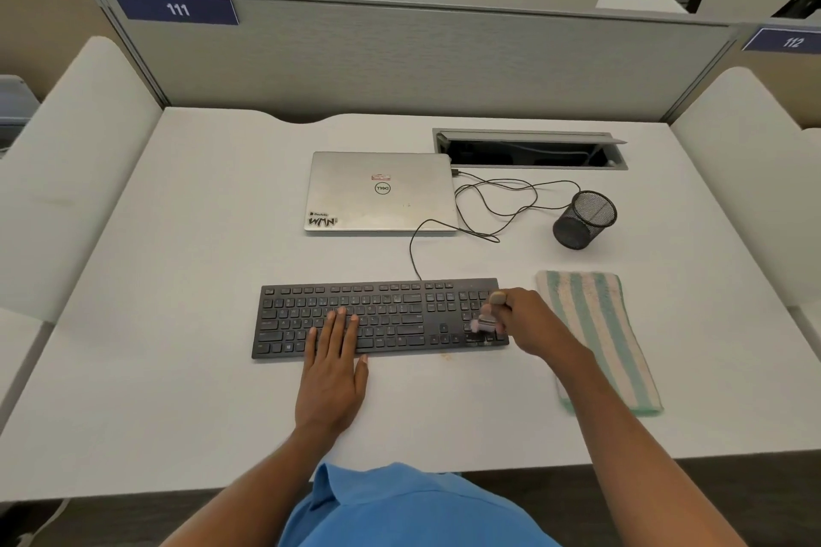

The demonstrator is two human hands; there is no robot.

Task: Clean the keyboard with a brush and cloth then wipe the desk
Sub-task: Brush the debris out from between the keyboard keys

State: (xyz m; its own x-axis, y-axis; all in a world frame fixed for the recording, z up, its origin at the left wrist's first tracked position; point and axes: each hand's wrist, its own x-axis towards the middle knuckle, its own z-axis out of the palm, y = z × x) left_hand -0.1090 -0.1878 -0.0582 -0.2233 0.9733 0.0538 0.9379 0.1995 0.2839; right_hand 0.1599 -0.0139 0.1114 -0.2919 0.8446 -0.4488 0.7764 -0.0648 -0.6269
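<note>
The left hand (333,369) is lying open and flat, its straight fingers pressing on the keys at the middle-left of the keyboard (400,311) while the palm is resting on the counter (177,324). That seems to be doing useful work, since a light board would probably be sliding under brush strokes otherwise. The keyboard is sitting at the person's 12 o'clock, near the counter's front edge. At its 3 o'clock end the right hand (520,320) is gripping a small brush (485,323), fingers curled round the handle and the blurred bristle end working over the number pad. To be doing this step well, I judge the strokes should be running short and along the key rows. They should be flicking dust toward 6 o'clock onto bare counter, where the desk wipe can be collecting it, not toward 3 o'clock onto the striped cloth (595,338) lying just beside the board. Room is lying open at 9 and 6 o'clock. From 12 to 2 o'clock the loose cable (488,209), closed laptop (382,191) and mesh cup (584,220) are crowding the far side, so wide sweeps there are risking a snag.
</note>
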